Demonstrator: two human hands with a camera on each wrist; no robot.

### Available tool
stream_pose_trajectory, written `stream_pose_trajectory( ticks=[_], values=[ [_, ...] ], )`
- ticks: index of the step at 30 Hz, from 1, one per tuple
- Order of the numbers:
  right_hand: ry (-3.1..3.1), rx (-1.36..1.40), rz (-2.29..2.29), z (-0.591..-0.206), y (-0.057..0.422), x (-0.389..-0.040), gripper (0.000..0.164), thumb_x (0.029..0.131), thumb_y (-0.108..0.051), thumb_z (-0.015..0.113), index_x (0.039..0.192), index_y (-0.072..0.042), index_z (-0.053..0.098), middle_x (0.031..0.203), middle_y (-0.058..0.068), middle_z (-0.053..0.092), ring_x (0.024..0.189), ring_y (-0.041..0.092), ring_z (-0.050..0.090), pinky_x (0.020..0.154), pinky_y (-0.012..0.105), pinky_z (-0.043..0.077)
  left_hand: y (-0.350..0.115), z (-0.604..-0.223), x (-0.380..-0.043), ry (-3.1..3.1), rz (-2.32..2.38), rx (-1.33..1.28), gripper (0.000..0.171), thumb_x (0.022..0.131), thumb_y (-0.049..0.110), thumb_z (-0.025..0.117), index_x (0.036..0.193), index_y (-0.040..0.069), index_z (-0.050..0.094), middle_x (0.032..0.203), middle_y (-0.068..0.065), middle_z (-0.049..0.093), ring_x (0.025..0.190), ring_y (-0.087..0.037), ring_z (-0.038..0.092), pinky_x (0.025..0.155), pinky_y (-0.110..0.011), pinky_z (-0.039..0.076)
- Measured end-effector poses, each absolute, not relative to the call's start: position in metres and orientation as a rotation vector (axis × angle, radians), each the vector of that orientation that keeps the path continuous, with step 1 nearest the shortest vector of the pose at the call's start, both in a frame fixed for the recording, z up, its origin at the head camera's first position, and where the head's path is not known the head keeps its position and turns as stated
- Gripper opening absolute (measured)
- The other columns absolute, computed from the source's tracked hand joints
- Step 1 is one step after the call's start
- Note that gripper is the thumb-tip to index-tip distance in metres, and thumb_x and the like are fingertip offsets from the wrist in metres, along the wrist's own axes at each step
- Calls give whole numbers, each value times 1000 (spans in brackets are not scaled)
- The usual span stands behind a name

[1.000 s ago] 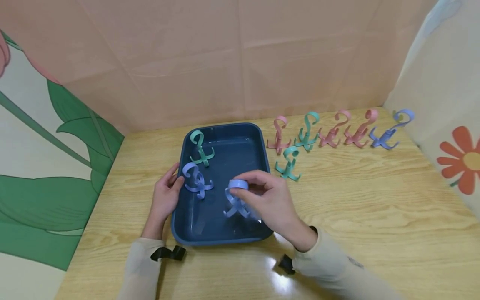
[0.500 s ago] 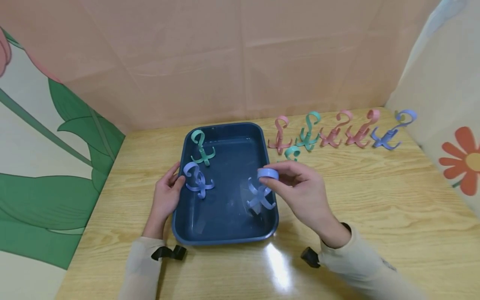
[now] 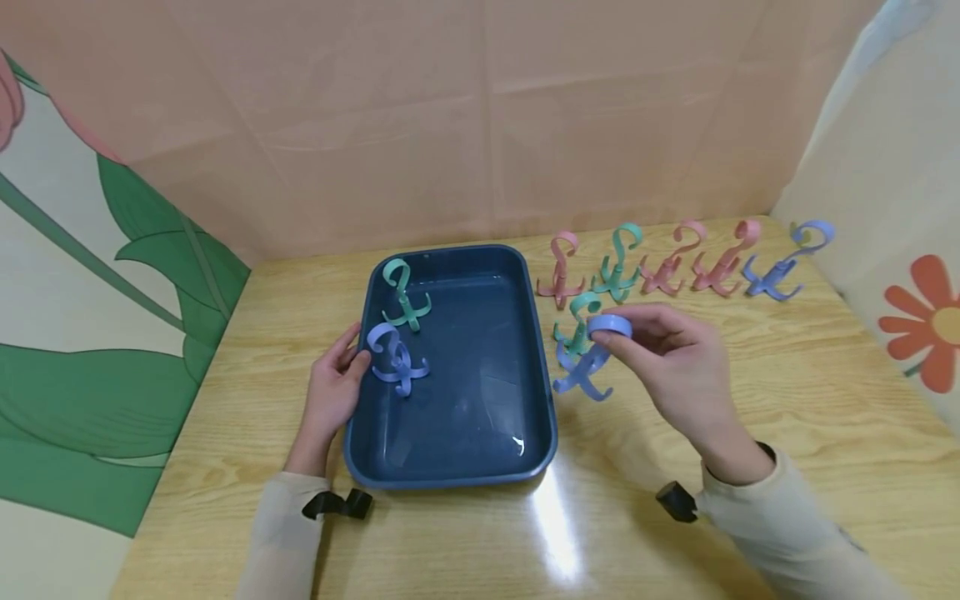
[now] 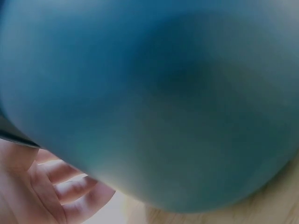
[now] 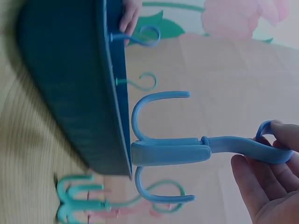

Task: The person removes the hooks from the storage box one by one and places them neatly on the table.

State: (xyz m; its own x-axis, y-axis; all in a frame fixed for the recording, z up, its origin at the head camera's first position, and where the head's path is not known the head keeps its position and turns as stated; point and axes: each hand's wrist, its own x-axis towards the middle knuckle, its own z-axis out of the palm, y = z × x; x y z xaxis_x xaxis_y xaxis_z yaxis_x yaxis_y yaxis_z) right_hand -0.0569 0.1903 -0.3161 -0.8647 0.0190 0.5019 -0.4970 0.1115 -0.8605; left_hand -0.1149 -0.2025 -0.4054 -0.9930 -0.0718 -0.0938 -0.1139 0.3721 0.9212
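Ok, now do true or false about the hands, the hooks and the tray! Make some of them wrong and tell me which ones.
1. The right hand holds a light blue hook by its curly top. True.
2. Three hooks are in the dark blue tray. False: the dark blue tray has just two, a green hook and a second light blue hook.
3. The left hand touches the tray's side. True.
4. Every hook on the table is green. False: the table also has three pink hooks.
5. The left hand holds a hook. False: only the right hand does.
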Motion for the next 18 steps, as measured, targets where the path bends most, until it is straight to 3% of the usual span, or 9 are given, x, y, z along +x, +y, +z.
stream_pose_trajectory(
  ticks=[18],
  values=[
    [-1982,284,1801,-332,249,-72,26,82,15,74,107,16,68,94,7,77,81,11,73,70,17,55,-202,-406,-115,2582,1732,-172,50,107,19,49,155,21,41,144,-17,54,128,-29,55,105,-51,44]
  ],
)
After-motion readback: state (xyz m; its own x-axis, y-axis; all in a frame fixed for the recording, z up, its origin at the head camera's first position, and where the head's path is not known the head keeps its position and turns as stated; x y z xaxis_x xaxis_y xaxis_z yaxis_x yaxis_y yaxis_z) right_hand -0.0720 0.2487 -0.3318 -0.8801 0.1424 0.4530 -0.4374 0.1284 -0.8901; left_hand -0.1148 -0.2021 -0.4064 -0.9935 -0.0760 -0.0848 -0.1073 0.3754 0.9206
